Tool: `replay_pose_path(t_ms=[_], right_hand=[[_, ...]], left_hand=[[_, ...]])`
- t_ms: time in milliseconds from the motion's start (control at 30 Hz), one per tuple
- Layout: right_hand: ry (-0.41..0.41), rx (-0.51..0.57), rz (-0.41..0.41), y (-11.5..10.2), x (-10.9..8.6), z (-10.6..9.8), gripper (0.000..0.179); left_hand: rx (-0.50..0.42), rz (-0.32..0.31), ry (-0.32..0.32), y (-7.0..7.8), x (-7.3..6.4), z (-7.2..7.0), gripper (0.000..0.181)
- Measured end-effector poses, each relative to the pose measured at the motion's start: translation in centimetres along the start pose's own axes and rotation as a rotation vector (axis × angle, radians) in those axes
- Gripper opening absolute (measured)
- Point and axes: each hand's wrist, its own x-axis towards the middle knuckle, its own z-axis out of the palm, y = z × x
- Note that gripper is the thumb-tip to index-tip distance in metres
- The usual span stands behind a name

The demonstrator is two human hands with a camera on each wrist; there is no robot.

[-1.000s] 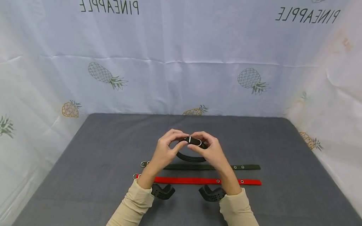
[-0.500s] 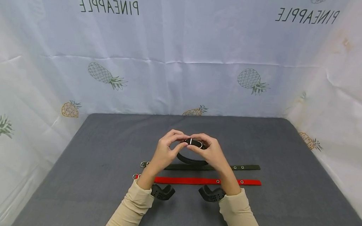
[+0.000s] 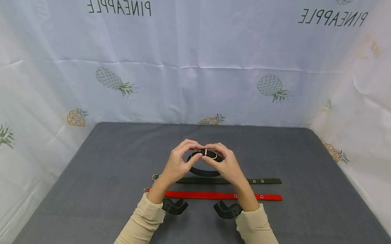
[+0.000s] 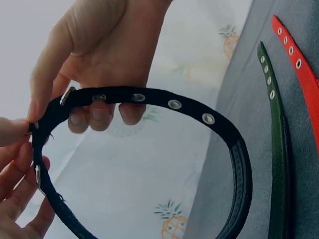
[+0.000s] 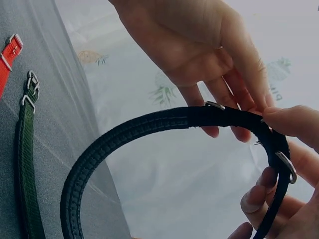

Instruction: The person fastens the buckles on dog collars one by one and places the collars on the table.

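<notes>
A black dog collar (image 3: 204, 173) is bent round into a loop, held up above the table by both hands. My left hand (image 3: 177, 163) pinches it with thumb and fingertips near the buckle (image 4: 66, 95), beside the stretch of strap with metal eyelets (image 4: 174, 104). From the other side my right hand (image 3: 227, 164) pinches the same joined part, its thumb close to the left thumb. A metal D-ring (image 5: 215, 105) shows on the collar at the right hand's fingers. The collar's padded lower curve hangs free between the wrists.
A green collar (image 3: 208, 181) and a red collar (image 3: 207, 195) lie flat and stretched out side by side on the grey table (image 3: 107, 191), partly under the forearms. A white curtain (image 3: 198, 91) with pineapple prints hangs behind and at the sides.
Both hands keep their pinch on the black collar and stay almost in place. The hanging loop has shifted slightly to the left. The green and red collars lie as before.
</notes>
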Motion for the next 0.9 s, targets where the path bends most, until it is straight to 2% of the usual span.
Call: replay_pose_path(t_ms=[300, 600, 900], right_hand=[[-0.006, 0.048, -0.02, -0.09, 0.01, 0.06, 0.028], [0.017, 0.08, -0.048, 0.09, 0.07, -0.03, 0.024], [0.044, 0.078, -0.032, 0.22, 0.13, -0.27, 0.024]], left_hand=[[0.003, -0.005, -0.008, 0.11, -0.04, -0.17, 0.019], [-0.005, 0.006, 0.011, 0.06, 0.07, -0.44, 0.018], [-0.038, 0.011, 0.039, 0.1, 0.29, -0.95, 0.018]])
